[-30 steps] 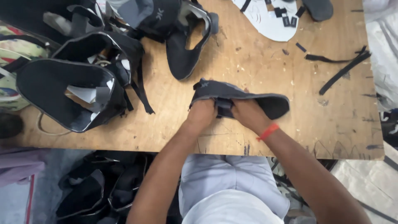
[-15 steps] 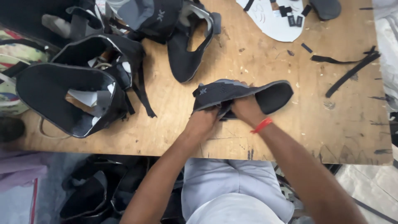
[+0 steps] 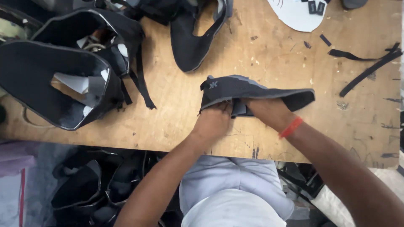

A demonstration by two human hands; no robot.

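Since a second ago the dark grey fabric shoe upper (image 3: 252, 90) has lifted higher on the plywood table (image 3: 176, 109). Its long axis runs left-right; left hand (image 3: 214, 122) and right hand (image 3: 269, 112) pinch its lower edge, fingers closed.

Labels only; no packages, signs or screens appear.

- Centre of frame: small black tab (image 3: 213, 84) with a pale emblem, on the left end of the dark fabric piece (image 3: 256, 89).
- Top right: two small black rectangular tags (image 3: 316, 6) lying on a white cut sheet (image 3: 294, 17).
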